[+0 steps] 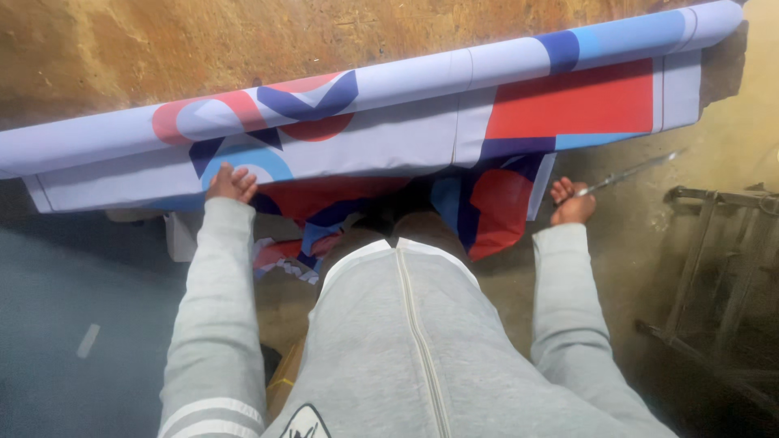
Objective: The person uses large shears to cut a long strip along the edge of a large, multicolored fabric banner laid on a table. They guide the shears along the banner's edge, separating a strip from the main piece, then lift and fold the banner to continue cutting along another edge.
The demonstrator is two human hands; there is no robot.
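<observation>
A long roll of printed banner sheet (422, 77), white with red, dark blue and light blue shapes, lies across a brown work surface (122, 49). Its loose end hangs over the front edge toward my body. My left hand (231, 183) rests against the hanging part of the sheet, fingers curled onto it. My right hand (572, 203) is to the right of the sheet and holds a thin metal blade (629, 172) that points up and to the right. Grey sleeves cover both arms.
A metal frame (718, 268) stands on the floor at the right. More crumpled banner material (292, 255) hangs below the table in front of my legs. A grey floor (73, 324) shows at the left.
</observation>
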